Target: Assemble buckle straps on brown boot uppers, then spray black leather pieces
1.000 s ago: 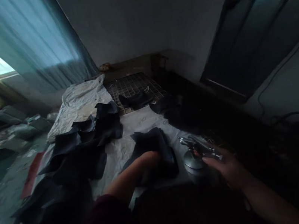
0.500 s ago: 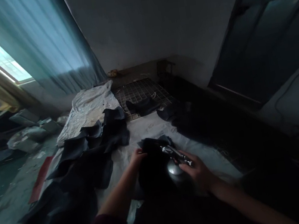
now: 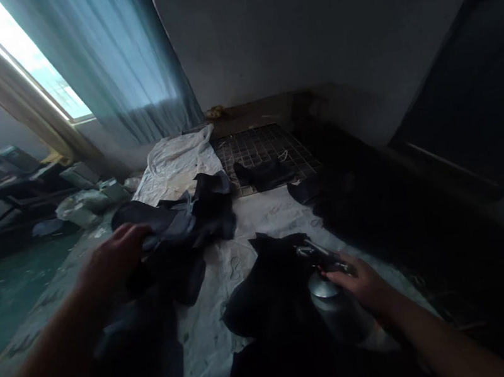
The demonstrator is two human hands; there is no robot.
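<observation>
My right hand point(image 3: 355, 277) is wrapped round the handle of a spray gun point(image 3: 323, 257) with a silver metal cup point(image 3: 340, 308) beneath it. The gun's nozzle points at a dark cut piece of material point(image 3: 268, 288) lying on the pale cloth in front of me. Out to the left, my left hand point(image 3: 116, 251) pinches the edge of another dark piece point(image 3: 144, 218), which is lifted at its near left end above the pile point(image 3: 209, 205). Blur and gloom partly hide the left fingertips.
Pale cloth point(image 3: 206, 355) covers the work surface. A wire grid point(image 3: 259, 143) at the far end bears one dark piece point(image 3: 266, 173). More dark pieces point(image 3: 324, 193) lie at right. A blue curtain point(image 3: 117, 63) hangs by the window; bags point(image 3: 82, 206) stand on the floor.
My left hand has moved from the middle piece to the left pile and taken hold of a dark piece there. The spray gun stays over the middle piece; the view has shifted left.
</observation>
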